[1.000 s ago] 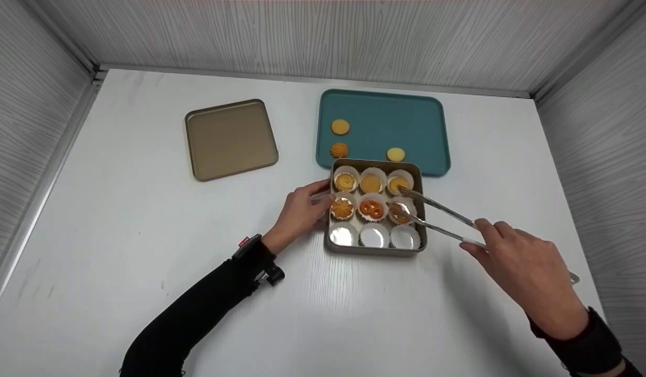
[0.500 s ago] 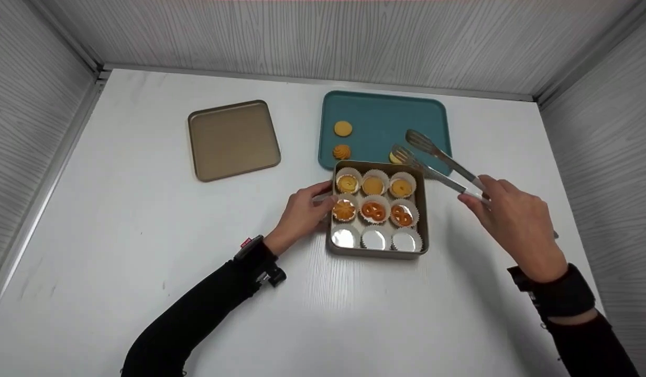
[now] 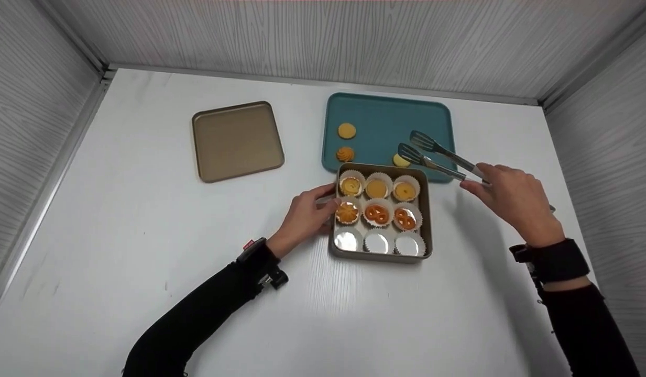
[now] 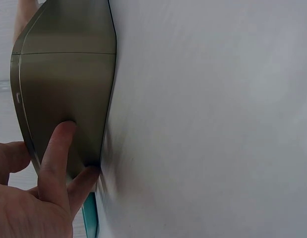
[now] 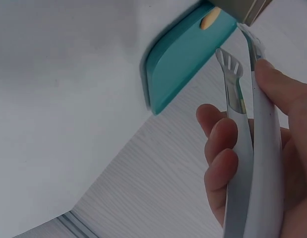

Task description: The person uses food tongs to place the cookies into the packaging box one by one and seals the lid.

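My left hand pinches the left wall of a deep square tin, thumb at the rim and fingers on the outer side. The left wrist view shows fingertips against the tin's wall. Paper cups fill the tin: the back row holds round cookies, the middle row a flower-shaped cookie and two pretzel-shaped ones, the front row nothing. With my right hand I grip metal tongs, slotted tips spread and holding nothing, above a pale round cookie on the teal tray.
The tin overlaps the teal tray's front edge. At the tray's left lie a round cookie and a swirled cookie. A flat bronze tray stands to the left. Grey panels border the white table.
The tongs have let go of a pretzel-shaped cookie in the middle row's right cup, then moved up and back over the teal tray. My left hand keeps its grip on the tin.
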`<state>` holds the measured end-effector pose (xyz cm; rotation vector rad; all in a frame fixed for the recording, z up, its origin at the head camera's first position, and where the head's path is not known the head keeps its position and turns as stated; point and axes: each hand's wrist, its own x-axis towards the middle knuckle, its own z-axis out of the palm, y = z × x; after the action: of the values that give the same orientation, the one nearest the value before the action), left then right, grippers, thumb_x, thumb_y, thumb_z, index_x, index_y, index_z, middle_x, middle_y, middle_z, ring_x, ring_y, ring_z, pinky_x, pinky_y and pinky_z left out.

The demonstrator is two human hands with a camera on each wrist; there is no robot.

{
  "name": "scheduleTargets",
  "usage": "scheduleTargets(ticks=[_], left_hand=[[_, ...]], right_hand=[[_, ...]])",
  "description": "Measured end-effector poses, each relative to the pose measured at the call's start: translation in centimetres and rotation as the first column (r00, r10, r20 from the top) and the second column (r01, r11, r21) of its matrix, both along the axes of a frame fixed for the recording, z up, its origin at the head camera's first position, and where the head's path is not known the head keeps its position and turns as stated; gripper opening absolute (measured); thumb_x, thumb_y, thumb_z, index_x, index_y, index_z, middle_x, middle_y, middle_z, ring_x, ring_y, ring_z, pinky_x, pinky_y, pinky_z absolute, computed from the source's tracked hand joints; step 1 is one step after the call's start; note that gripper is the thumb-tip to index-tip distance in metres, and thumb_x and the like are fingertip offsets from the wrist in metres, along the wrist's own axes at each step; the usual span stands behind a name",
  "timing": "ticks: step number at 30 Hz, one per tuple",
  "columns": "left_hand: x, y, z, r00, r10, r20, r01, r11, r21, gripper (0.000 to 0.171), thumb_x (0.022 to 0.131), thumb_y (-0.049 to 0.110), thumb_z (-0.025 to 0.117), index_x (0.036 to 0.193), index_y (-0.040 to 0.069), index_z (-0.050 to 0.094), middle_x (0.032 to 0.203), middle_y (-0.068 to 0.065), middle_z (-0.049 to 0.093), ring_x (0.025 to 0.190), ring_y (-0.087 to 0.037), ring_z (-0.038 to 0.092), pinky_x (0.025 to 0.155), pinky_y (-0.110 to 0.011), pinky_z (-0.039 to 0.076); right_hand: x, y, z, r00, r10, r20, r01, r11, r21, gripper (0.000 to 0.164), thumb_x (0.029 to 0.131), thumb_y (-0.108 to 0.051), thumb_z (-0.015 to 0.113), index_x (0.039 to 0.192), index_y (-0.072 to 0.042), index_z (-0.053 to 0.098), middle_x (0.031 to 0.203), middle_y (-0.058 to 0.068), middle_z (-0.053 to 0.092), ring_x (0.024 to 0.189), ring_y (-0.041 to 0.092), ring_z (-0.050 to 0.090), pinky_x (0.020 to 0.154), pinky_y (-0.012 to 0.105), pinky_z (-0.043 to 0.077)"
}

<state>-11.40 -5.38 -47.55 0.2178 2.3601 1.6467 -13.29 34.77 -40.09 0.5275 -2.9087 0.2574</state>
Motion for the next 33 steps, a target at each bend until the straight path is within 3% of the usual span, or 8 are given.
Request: scheduleTargets(ticks=[6,15,24,33], left_hand=[[0.1,-0.1,0.1,1.0,0.002,-0.004,-0.002,1.0,-0.009,0.052,0.103,0.026,0.064,0.15,0.003,0.054,0.147,-0.013,0.059,0.134,-0.028,0.057,0.117,-0.038,0.04],[0.1,0.0,0.0,1.0,-0.012,0.008,0.012,0.999,0.03,0.051,0.105,0.024,0.062,0.15,0.003,0.053,0.148,-0.014,0.058,0.122,-0.026,0.067,0.105,-0.034,0.052],[0.1,0.0,0.1,1.0,-0.012,0.013,0.012,1.0,0.026,0.051,0.105,0.023,0.062,0.151,0.004,0.053,0.148,-0.012,0.058,0.123,-0.025,0.066,0.106,-0.033,0.05],[0.1,0.0,0.1,1.0,-0.009,0.014,0.008,1.0,0.028,0.05,0.105,0.023,0.062,0.151,0.004,0.053,0.148,-0.012,0.058,0.124,-0.025,0.065,0.107,-0.033,0.049]], right_hand=[[-0.7,1.0,-0.6,0.996,0.016,0.082,-0.015,1.0,-0.016,0.047,0.096,-0.033,0.077,0.121,0.005,0.07,0.092,0.022,0.073,0.072,0.035,0.066,0.057,0.056,0.054],[-1.1,1.6,-1.2,0.984,0.003,0.178,-0.001,1.0,-0.011,0.05,0.097,-0.037,0.074,0.126,0.004,0.069,0.098,0.022,0.073,0.079,0.036,0.068,0.063,0.057,0.054],[-1.6,1.4,-2.2,0.997,0.008,0.083,-0.006,1.0,-0.02,0.053,0.097,-0.035,0.074,0.126,0.009,0.067,0.1,0.03,0.072,0.078,0.043,0.069,0.058,0.061,0.054],[-1.5,1.2,-3.7,1.0,-0.001,-0.013,0.0,0.996,-0.088,0.05,0.094,-0.029,0.08,0.124,0.008,0.067,0.087,0.024,0.071,0.069,0.037,0.067,0.056,0.056,0.054]])
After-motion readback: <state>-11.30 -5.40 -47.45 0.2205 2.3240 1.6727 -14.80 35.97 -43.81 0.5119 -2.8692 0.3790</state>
